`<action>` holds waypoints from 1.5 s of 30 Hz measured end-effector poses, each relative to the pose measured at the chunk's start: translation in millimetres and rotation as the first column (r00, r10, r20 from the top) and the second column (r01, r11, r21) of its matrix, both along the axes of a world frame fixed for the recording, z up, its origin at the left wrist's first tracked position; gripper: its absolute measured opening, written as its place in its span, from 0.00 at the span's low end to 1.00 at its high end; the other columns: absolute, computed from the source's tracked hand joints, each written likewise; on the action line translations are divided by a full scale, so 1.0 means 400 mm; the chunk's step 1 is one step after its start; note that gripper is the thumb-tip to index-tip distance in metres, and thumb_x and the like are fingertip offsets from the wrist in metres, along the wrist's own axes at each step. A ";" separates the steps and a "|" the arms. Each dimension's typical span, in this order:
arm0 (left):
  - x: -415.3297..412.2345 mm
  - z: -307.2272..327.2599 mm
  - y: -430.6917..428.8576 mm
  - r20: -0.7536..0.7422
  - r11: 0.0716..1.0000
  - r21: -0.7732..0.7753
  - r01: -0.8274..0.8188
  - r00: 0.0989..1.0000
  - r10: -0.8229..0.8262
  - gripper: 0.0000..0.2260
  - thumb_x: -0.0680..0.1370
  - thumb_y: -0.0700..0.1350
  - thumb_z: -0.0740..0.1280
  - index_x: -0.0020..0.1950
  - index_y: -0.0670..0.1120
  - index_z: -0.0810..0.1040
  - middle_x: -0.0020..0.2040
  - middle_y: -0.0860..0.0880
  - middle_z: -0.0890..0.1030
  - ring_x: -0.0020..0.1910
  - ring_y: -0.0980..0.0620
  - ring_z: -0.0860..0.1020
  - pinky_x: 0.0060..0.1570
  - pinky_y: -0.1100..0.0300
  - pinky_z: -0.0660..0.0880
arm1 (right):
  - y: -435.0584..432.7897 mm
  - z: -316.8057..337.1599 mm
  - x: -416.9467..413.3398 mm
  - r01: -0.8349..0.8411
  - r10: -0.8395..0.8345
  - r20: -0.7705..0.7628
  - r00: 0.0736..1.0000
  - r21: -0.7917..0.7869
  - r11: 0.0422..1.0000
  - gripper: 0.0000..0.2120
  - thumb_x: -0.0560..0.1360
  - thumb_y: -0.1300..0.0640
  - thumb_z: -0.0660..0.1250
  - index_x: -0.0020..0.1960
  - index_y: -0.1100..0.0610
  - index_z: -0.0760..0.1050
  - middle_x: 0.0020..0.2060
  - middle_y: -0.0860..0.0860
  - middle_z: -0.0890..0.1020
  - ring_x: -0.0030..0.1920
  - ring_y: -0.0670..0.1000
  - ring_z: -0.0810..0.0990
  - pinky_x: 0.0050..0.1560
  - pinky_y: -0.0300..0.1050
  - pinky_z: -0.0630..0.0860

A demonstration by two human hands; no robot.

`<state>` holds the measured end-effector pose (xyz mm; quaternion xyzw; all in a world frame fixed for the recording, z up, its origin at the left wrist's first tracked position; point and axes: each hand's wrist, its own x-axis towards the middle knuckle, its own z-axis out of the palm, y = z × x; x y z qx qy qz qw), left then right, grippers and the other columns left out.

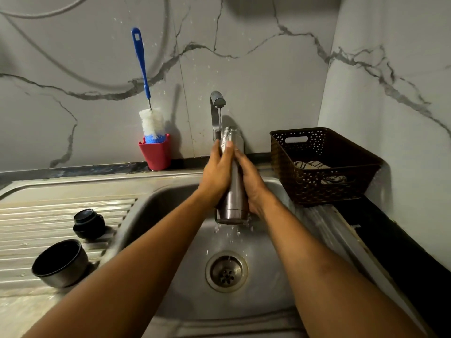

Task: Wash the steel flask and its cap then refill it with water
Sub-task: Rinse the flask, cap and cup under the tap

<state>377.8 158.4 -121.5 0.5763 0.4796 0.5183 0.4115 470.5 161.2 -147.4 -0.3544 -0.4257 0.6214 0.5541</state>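
Head camera looked down on a stainless-steel sink (156, 211). Over its basin we saw the tall cylindrical steel flask (233, 196) held upright, its open mouth just under the spout of the grey metal tap (218, 100). A thin stream of water ran from the spout onto the flask's neck, and drops fell from its base towards the round perforated drain (227, 271).

The person's left hand (216, 174) was wrapped round the flask's left side, with the fingers curled behind it and the thumb lying up near the neck. The right hand (252, 184) gripped the opposite side a little lower, palm against the body and fingers curled round the back. Both hands were thus closed on the flask, which touched nothing else. We noted a whitish patch at the neck beside the left thumb, but could not tell whether it was lather or running water.

On the ribbed draining board (48, 211) to the left sat the small black plastic cap (89, 223). Nearer the camera and apart from it lay a steel cup-shaped lid (60, 263), its dark opening facing up and to the left.

Against the marble-patterned wall (256, 69) stood a red plastic holder (156, 154), and a long blue-handled bottle brush (146, 89) stood in it with its white bristles down. Right of the tap, a dark brown perforated plastic basket (324, 189) rested on the black bench (390, 240), with a white-and-black striped cloth (312, 165) inside it.
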 end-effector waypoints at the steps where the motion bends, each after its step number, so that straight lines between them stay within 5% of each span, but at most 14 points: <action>1: -0.006 0.016 0.003 0.063 0.996 -0.092 -0.020 0.998 0.026 0.27 0.83 0.66 0.58 0.74 0.50 0.73 0.61 0.42 0.83 0.54 0.46 0.85 0.56 0.47 0.82 | -0.002 0.001 -0.006 0.000 0.000 0.057 0.998 0.002 1.000 0.30 0.74 0.30 0.67 0.65 0.50 0.81 0.55 0.57 0.87 0.56 0.58 0.86 0.61 0.58 0.81; 4: -0.031 0.030 -0.013 0.241 0.934 -0.355 -0.036 0.962 0.128 0.29 0.80 0.70 0.58 0.56 0.47 0.83 0.50 0.40 0.86 0.47 0.43 0.86 0.47 0.49 0.82 | -0.009 -0.006 -0.024 0.050 -0.055 0.377 0.925 0.024 0.998 0.37 0.68 0.24 0.68 0.65 0.49 0.78 0.52 0.53 0.87 0.52 0.55 0.87 0.60 0.58 0.82; 7: -0.056 -0.003 -0.029 0.339 0.864 -0.503 -0.007 0.918 0.205 0.34 0.81 0.72 0.53 0.59 0.45 0.83 0.50 0.39 0.86 0.48 0.43 0.84 0.41 0.49 0.78 | -0.021 -0.021 -0.017 0.049 -0.120 0.625 0.771 0.131 0.990 0.36 0.69 0.27 0.71 0.69 0.48 0.73 0.56 0.51 0.84 0.52 0.51 0.85 0.59 0.56 0.82; 11: -0.076 -0.031 -0.064 0.291 0.831 -0.556 -0.025 0.931 0.222 0.35 0.82 0.71 0.49 0.67 0.47 0.81 0.58 0.41 0.85 0.58 0.43 0.81 0.51 0.47 0.76 | -0.021 -0.024 0.003 0.039 -0.314 0.865 0.390 0.325 0.945 0.34 0.65 0.35 0.76 0.65 0.48 0.71 0.53 0.49 0.82 0.51 0.51 0.82 0.53 0.52 0.81; 12: -0.076 -0.030 -0.072 0.280 0.844 -0.536 -0.017 0.939 0.197 0.35 0.82 0.71 0.49 0.66 0.47 0.81 0.58 0.42 0.85 0.58 0.43 0.81 0.51 0.48 0.76 | -0.016 -0.028 0.008 0.050 -0.318 0.873 0.370 0.323 0.945 0.33 0.65 0.37 0.77 0.64 0.48 0.70 0.53 0.48 0.82 0.51 0.52 0.81 0.54 0.53 0.80; 15: -0.057 -0.029 -0.104 0.260 0.879 -0.477 0.003 0.956 0.138 0.29 0.83 0.69 0.50 0.55 0.50 0.82 0.53 0.44 0.84 0.51 0.48 0.80 0.45 0.53 0.74 | -0.017 -0.040 0.009 0.102 -0.228 0.797 0.559 0.207 0.973 0.38 0.62 0.40 0.79 0.67 0.46 0.70 0.57 0.48 0.82 0.56 0.52 0.82 0.60 0.57 0.80; 18: -0.047 -0.040 -0.128 0.267 0.907 -0.420 0.003 0.956 0.120 0.27 0.85 0.66 0.50 0.58 0.50 0.82 0.54 0.45 0.84 0.47 0.53 0.80 0.39 0.57 0.73 | -0.018 -0.048 0.000 0.146 -0.273 0.826 0.494 0.231 0.962 0.36 0.63 0.40 0.79 0.67 0.47 0.69 0.55 0.48 0.83 0.53 0.52 0.82 0.57 0.54 0.81; 21: -0.052 -0.044 -0.135 0.254 0.908 -0.418 -0.006 0.959 0.123 0.25 0.86 0.64 0.50 0.58 0.50 0.79 0.47 0.48 0.83 0.40 0.56 0.79 0.29 0.60 0.77 | -0.018 -0.066 -0.005 0.162 -0.229 0.782 0.579 0.165 0.973 0.37 0.63 0.42 0.80 0.68 0.46 0.69 0.57 0.49 0.83 0.54 0.51 0.83 0.55 0.54 0.82; 26: -0.062 -0.044 -0.138 0.229 0.924 -0.383 -0.004 0.968 0.099 0.23 0.86 0.62 0.50 0.61 0.49 0.77 0.45 0.49 0.81 0.30 0.59 0.81 0.23 0.67 0.76 | -0.016 -0.074 -0.017 0.172 -0.200 0.790 0.579 0.121 0.978 0.33 0.64 0.41 0.79 0.64 0.46 0.71 0.54 0.49 0.84 0.51 0.52 0.84 0.52 0.57 0.84; 34: -0.064 -0.043 -0.139 0.227 0.918 -0.395 -0.021 0.966 0.120 0.22 0.87 0.61 0.50 0.55 0.49 0.78 0.42 0.51 0.80 0.34 0.59 0.78 0.22 0.70 0.73 | -0.021 -0.073 -0.030 0.187 -0.226 0.848 0.479 0.153 0.970 0.37 0.62 0.38 0.78 0.66 0.48 0.70 0.53 0.49 0.83 0.50 0.53 0.84 0.52 0.56 0.83; 37: -0.059 -0.032 -0.147 0.240 0.908 -0.418 -0.011 0.963 0.122 0.22 0.86 0.62 0.51 0.53 0.50 0.78 0.44 0.49 0.81 0.38 0.56 0.77 0.21 0.66 0.74 | -0.032 -0.069 -0.032 0.183 -0.191 0.809 0.555 0.105 0.978 0.35 0.63 0.39 0.79 0.66 0.47 0.71 0.53 0.49 0.84 0.50 0.52 0.85 0.50 0.57 0.85; 40: -0.061 -0.038 -0.143 0.233 0.907 -0.420 -0.031 0.962 0.141 0.24 0.86 0.62 0.51 0.61 0.48 0.79 0.46 0.49 0.82 0.39 0.57 0.77 0.26 0.67 0.74 | -0.034 -0.066 -0.036 0.203 -0.250 0.854 0.455 0.174 0.964 0.36 0.64 0.40 0.78 0.67 0.49 0.69 0.54 0.51 0.84 0.51 0.54 0.84 0.52 0.55 0.84; 43: -0.063 -0.039 -0.145 0.231 0.910 -0.414 -0.027 0.964 0.133 0.26 0.86 0.62 0.51 0.65 0.45 0.79 0.43 0.50 0.80 0.34 0.56 0.80 0.21 0.66 0.74 | -0.041 -0.071 -0.041 0.203 -0.214 0.825 0.524 0.123 0.971 0.36 0.65 0.43 0.79 0.68 0.48 0.68 0.56 0.51 0.83 0.52 0.54 0.84 0.51 0.56 0.84; 45: -0.064 -0.043 -0.143 0.222 0.911 -0.412 -0.026 0.967 0.128 0.27 0.86 0.62 0.50 0.69 0.46 0.78 0.45 0.52 0.79 0.38 0.57 0.77 0.29 0.64 0.75 | -0.039 -0.069 -0.040 0.223 -0.241 0.848 0.472 0.149 0.963 0.36 0.65 0.42 0.79 0.67 0.49 0.68 0.56 0.51 0.83 0.52 0.54 0.83 0.52 0.56 0.84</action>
